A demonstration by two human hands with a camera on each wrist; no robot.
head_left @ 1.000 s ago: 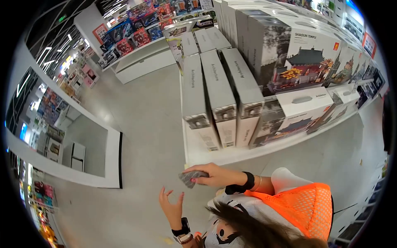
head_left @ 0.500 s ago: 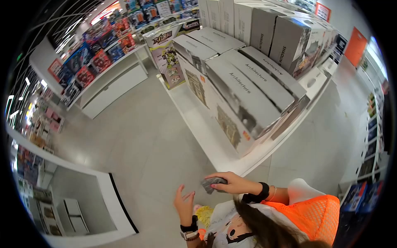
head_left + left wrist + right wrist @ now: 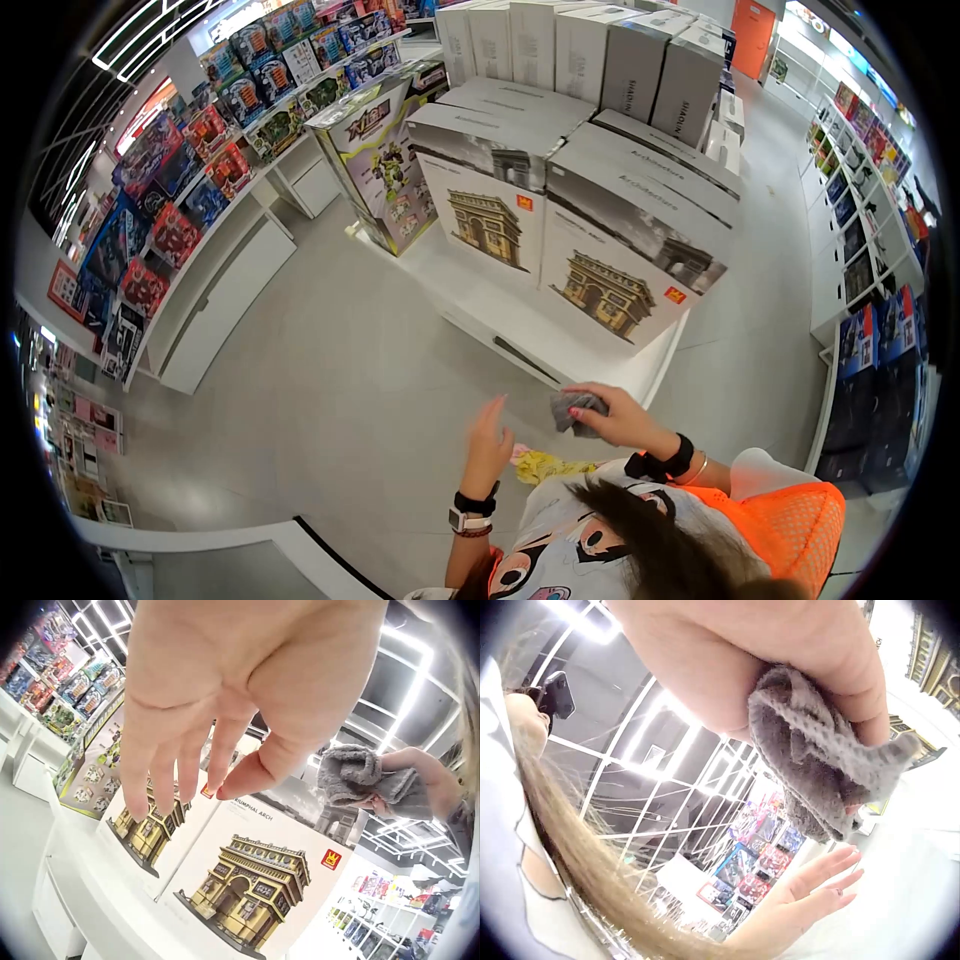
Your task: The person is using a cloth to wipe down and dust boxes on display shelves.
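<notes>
A crumpled grey cloth (image 3: 578, 412) is gripped in my right hand (image 3: 630, 420), in front of the display stand's corner. The right wrist view shows the cloth (image 3: 802, 750) bunched between thumb and fingers, its fuzzy edge hanging out. To its left my left hand (image 3: 487, 445) is held up with nothing in it, fingers extended and slightly bent. In the left wrist view that hand (image 3: 247, 690) overlaps the Triumphal Arch boxes (image 3: 240, 892). Those white boxes (image 3: 610, 285) stand upright on the white stand (image 3: 500, 340), just beyond both hands.
A green and white toy box (image 3: 385, 165) stands at the stand's left corner, with tall grey boxes (image 3: 635, 75) behind. Shelves of colourful toy boxes (image 3: 150, 240) line the left. More shelving (image 3: 860, 210) runs along the right. A white-framed panel edge (image 3: 250, 535) is at lower left.
The view has swung round the stand's corner, from the boxes' narrow sides to their arch-printed fronts. Both hands now appear further right in the head view; the cloth stays in the right hand.
</notes>
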